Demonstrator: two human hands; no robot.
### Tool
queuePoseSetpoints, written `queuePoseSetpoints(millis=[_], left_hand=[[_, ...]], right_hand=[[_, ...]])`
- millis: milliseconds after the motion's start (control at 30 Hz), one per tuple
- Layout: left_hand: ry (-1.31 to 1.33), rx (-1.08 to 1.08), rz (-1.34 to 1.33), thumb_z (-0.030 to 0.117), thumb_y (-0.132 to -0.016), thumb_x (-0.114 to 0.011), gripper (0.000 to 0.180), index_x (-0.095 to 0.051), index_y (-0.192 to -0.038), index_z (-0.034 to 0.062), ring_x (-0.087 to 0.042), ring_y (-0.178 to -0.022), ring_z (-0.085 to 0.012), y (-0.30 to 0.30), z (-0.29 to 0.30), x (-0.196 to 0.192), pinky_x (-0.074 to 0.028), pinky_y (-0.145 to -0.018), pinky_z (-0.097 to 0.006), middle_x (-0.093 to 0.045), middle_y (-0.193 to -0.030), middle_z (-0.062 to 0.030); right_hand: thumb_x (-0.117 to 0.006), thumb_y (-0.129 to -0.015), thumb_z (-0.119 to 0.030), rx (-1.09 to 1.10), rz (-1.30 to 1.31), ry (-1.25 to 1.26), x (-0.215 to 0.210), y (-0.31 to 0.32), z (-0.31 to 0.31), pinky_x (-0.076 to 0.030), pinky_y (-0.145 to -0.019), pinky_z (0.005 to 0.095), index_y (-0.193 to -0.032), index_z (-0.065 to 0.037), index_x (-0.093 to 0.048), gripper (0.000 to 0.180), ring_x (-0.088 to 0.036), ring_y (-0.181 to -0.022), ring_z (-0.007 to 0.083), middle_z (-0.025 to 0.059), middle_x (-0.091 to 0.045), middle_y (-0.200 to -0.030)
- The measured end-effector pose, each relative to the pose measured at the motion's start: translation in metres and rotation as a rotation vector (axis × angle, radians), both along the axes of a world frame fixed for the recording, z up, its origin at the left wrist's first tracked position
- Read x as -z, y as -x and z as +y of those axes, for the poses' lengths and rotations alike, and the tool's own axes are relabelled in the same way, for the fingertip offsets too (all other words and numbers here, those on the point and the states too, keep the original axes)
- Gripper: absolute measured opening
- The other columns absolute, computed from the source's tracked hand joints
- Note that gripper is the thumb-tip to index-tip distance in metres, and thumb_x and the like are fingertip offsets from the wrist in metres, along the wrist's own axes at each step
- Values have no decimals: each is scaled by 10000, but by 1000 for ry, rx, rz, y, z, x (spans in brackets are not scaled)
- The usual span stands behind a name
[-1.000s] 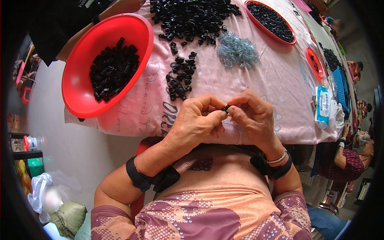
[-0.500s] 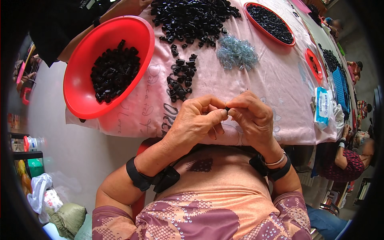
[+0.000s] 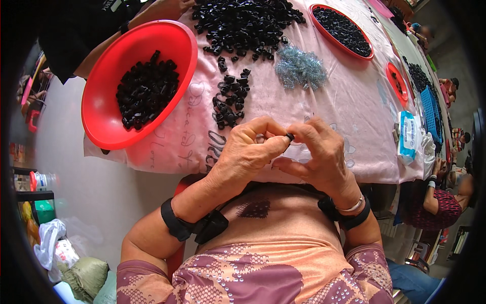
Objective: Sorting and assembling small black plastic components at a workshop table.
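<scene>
My left hand (image 3: pixel 248 152) and my right hand (image 3: pixel 316 152) meet fingertip to fingertip at the near edge of a table under a pink cloth (image 3: pixel 349 116). Between their fingertips sits a small black plastic part (image 3: pixel 289 136), pinched from both sides. Just beyond my hands lies a small heap of black parts (image 3: pixel 229 99). To its right is a clump of thin metal springs (image 3: pixel 301 66). A large red bowl (image 3: pixel 109 126) with black parts in it hangs over the table's left edge.
A big pile of black parts (image 3: pixel 243 23) covers the far table. A red dish (image 3: pixel 341 30) of black parts, a smaller red dish (image 3: pixel 397 83), a blue basket (image 3: pixel 430 109) and a wipes pack (image 3: pixel 409 138) lie to the right. Other people sit at the right edge and far left.
My hands have stayed together on the small black part, shifting only slightly. Nothing else on the table has moved.
</scene>
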State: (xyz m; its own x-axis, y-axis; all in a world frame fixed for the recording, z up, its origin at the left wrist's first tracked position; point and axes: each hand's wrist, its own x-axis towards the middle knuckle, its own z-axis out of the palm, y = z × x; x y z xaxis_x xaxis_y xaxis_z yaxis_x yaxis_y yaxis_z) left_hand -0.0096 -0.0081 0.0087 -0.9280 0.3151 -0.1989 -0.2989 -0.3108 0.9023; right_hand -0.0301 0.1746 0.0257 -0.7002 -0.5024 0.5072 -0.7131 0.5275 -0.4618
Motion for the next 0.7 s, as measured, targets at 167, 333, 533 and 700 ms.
queuePoseSetpoints(millis=[167, 333, 533, 700], left_hand=[[10, -3, 52, 191, -912, -652, 167, -662, -981, 38, -484, -671, -9, -2, 3, 6, -368, -561, -181, -580, -789, 44], [134, 49, 45, 203, -917, -625, 224, -673, -984, -6, -511, -730, -65, -2, 1, -8, -414, -635, -229, -576, -820, 2], [317, 98, 173, 189, -907, -614, 245, -683, -975, -36, -509, -744, -107, 0, -3, -1, -413, -643, -264, -564, -842, -56], [274, 105, 135, 208, -930, -628, 234, -701, -1002, -2, -460, -658, -35, 0, -4, -1, -371, -548, -193, -498, -833, 30]], right_hand=[[-796, -687, -309, 44, 125, -179, 4, 0, 0, -429, -557, 383, -871, -86, -596, 351, -556, -622, 253, 59, -510, -693], [-784, -690, -308, 55, 114, -200, 3, 2, 7, -427, -561, 376, -842, -91, -590, 328, -559, -624, 247, 54, -514, -689], [-766, -709, -307, 15, 119, -238, -2, 2, 8, -439, -573, 373, -825, -72, -581, 320, -577, -628, 252, 68, -548, -688], [-754, -721, -292, -15, 154, -263, -5, 2, 5, -444, -568, 372, -798, -54, -572, 309, -591, -608, 256, 81, -573, -674]])
